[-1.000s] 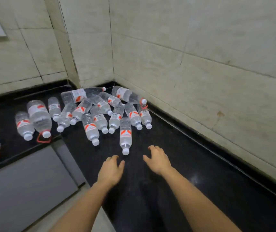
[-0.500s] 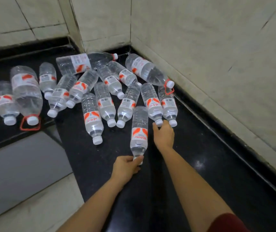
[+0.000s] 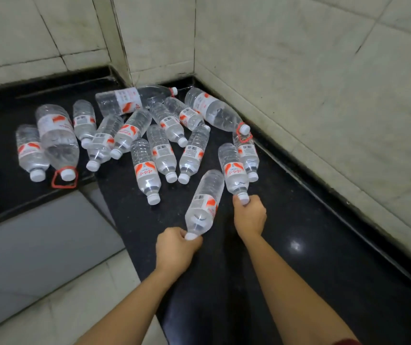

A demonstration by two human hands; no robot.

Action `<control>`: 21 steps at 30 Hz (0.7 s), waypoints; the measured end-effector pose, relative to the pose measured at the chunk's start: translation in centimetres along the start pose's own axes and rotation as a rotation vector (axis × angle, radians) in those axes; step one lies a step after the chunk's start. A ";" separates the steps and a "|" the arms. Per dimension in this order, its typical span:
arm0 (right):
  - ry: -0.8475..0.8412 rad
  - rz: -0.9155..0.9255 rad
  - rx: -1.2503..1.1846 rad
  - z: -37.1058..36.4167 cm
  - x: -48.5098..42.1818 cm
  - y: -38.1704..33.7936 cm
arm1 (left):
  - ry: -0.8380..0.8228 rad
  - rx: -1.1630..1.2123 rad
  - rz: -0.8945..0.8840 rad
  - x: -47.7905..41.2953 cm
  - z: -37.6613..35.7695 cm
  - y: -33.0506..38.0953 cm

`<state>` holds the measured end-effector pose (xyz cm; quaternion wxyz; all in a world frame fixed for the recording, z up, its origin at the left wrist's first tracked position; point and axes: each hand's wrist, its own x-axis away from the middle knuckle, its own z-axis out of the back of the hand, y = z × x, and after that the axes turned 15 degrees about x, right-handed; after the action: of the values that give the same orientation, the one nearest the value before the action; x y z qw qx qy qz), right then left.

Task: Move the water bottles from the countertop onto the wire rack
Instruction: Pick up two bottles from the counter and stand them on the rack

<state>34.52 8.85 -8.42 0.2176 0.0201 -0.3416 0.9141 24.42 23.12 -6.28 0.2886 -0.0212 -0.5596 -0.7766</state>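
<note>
OPERATOR: Where do the two bottles sit?

DESK: On the black countertop (image 3: 299,245), at the near edge of the heap. The left-hand bottle (image 3: 205,202) points its cap straight at you, with its body running toward the far corner and leaning slightly right. Your left hand (image 3: 177,247) is fisted round that cap. Whether the base is clear of the stone, the view does not settle.

OPERATOR: And the other?

DESK: The right-hand bottle (image 3: 233,168) lies just right of it and a little farther off, cap near, base far and angled slightly left, so the two lean toward each other. Your right hand (image 3: 249,215) grips its cap. A third small bottle (image 3: 248,155) lies close against its right side.

OPERATOR: What does the lift turn on?

DESK: Both long axes run away from you, caps nearest, one hand to each cap. A draw back along those lines looks the clean way out. The rest of the heap (image 3: 160,150) spreads far and left. The wire rack is out of view, so you cannot tell from here which way to carry.
</note>
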 end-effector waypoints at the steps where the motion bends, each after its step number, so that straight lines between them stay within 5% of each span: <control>1: 0.018 0.006 0.016 0.9 1.3 0.6 | 0.028 -0.040 -0.065 0.8 0.8 0.2; 10: 0.196 0.313 0.061 12.2 10.9 4.6 | -0.099 -0.206 -0.681 9.8 4.2 4.5; 16: 0.185 0.359 0.128 21.0 18.5 10.0 | -0.230 -0.264 -0.828 18.4 3.8 4.9; 21: 0.158 0.301 0.180 30.1 27.0 16.6 | -0.496 -0.200 -0.859 26.9 2.7 5.1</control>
<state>-0.06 -11.00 9.46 0.1018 -0.0836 -0.2394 0.9620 3.66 13.07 8.67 -0.2021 -0.0002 -0.4925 -0.8465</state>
